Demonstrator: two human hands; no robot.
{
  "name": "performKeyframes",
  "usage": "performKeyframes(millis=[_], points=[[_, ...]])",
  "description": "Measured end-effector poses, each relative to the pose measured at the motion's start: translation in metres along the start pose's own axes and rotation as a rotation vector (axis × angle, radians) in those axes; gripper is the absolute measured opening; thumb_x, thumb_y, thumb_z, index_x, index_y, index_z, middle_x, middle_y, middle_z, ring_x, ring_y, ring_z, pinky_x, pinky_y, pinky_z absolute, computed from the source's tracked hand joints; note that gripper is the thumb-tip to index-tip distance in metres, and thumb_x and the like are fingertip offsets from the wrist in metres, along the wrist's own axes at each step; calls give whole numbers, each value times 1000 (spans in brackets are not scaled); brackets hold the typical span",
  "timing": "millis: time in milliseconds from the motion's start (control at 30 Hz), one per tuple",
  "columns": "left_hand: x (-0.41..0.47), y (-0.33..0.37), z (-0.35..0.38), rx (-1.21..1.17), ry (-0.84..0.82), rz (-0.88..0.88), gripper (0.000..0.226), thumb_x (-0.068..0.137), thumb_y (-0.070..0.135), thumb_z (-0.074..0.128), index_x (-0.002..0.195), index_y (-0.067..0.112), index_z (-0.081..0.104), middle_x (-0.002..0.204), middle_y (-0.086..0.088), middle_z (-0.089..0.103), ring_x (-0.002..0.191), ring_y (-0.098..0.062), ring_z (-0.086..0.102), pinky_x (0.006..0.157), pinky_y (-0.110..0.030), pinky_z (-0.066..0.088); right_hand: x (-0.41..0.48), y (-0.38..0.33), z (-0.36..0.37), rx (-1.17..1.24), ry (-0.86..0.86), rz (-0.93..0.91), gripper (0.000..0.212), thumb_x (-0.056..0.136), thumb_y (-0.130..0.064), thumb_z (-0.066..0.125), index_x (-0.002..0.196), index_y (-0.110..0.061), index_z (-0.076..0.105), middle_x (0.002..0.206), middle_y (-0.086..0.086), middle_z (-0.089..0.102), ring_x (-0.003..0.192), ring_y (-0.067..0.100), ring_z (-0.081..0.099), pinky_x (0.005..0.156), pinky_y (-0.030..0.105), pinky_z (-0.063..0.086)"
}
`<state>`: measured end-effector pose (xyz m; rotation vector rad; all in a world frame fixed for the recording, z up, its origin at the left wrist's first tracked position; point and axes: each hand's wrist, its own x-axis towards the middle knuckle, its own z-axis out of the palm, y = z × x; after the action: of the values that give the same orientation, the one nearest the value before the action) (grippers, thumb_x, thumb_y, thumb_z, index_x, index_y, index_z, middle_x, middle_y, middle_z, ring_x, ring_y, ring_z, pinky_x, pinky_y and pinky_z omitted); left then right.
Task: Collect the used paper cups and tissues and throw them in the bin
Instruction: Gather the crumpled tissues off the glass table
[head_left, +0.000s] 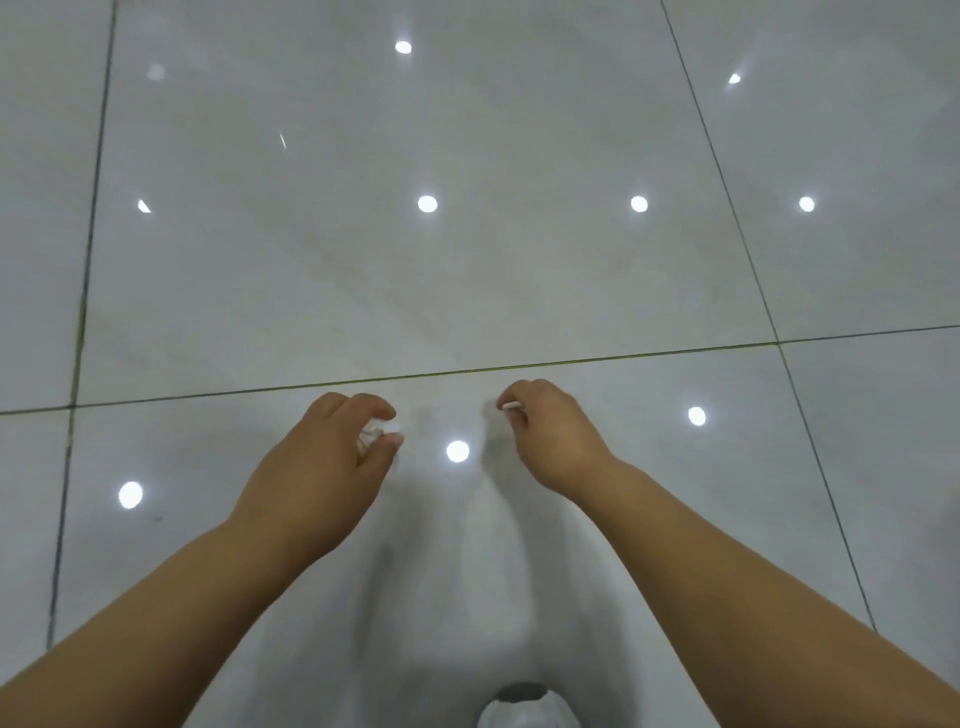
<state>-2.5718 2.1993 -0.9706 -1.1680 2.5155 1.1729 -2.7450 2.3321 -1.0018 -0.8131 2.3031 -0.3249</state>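
While both arms reach forward over a glossy tiled floor (467, 260), the person appears to be in the carrying step of the job, with rubbish already in hand and no bin anywhere in sight. The left hand (332, 457) has its grip clenched around a crumpled white tissue (375, 431), which peeks out between the thumb and the curled fingers. The right hand (550, 431) is pinched shut on something small, white and thin (511, 406) that juts out past the fingertips toward the left; it could be a tissue edge or a bit of paper, but it is too small to tell. No paper cup can be made out in either hand.

Nothing lies on the floor near the hands: only dark grout lines crossing just beyond the knuckles and bright round reflections of ceiling lights. At the bottom edge, a white shoe tip (527, 709) shows between the forearms.

As for containers, none is visible, so nothing can be said of what the bin already holds. My judgement is that the next move calls for walking or turning until the bin comes into view, keeping both grips closed so the light paper does not slip, then bringing the hands over its opening before letting go.
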Motion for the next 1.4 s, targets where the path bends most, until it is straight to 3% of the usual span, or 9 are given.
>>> performKeyframes(millis=[100,233,333,567,700,833,1100,1300,1400], points=[[-10,-9,-16,-48,19,-48,25,94,36,51,117,30,56,112,9,50,89,-9,50,79,-26,37,-19,-38,-6,74,-32,-52,22,100,-23,43,112,-15,60,113,2,59,101,18,56,86,29,45],[-40,1,-42,-91,13,-128,25,93,37,53,116,29,55,110,7,51,92,-11,49,81,-26,38,-56,-79,-39,244,-31,16,15,96,-34,53,99,-22,60,86,-11,56,69,3,51,60,21,40],[-73,28,-68,-117,-14,-159,28,92,38,54,118,28,53,111,7,51,94,-10,48,83,-27,38,-94,-101,-76,274,-66,30,14,93,-37,56,95,-23,59,79,-15,52,59,-1,45,53,18,33],[-147,138,-164,-145,-20,-122,29,91,37,56,118,26,54,110,6,52,91,-13,51,78,-26,37,-199,-140,-198,308,-19,97,14,92,-37,58,94,-23,61,82,-17,55,71,-1,51,59,17,38],[-191,217,-228,-155,-7,-79,23,91,36,57,113,29,55,108,7,52,87,-6,49,68,-14,37,-262,-165,-280,366,16,127,15,92,-37,58,97,-24,61,84,-15,58,72,2,53,60,18,40],[-241,297,-286,-219,-20,-86,21,90,35,58,110,31,56,106,7,53,87,-10,56,78,-38,54,-329,-189,-359,456,61,148,15,91,-39,59,98,-25,61,89,-10,61,74,6,56,60,21,41],[-328,407,-362,-267,-47,77,19,90,39,58,109,33,57,105,9,58,89,-10,59,77,-34,53,-458,-220,-462,564,257,161,13,90,-38,59,96,-27,58,86,-11,60,70,7,57,59,19,42],[-391,467,-399,-281,-38,258,19,91,37,58,109,31,58,104,9,60,85,-1,56,60,-12,38,-568,-233,-490,693,501,201,11,90,-36,61,98,-28,58,84,-13,60,70,5,54,59,16,41],[-424,494,-404,-338,-79,327,16,92,32,59,107,28,60,102,6,60,80,-4,57,50,-5,41,-619,-234,-493,747,611,235,12,90,-35,61,98,-27,59,84,-11,59,70,5,54,55,11,43]])
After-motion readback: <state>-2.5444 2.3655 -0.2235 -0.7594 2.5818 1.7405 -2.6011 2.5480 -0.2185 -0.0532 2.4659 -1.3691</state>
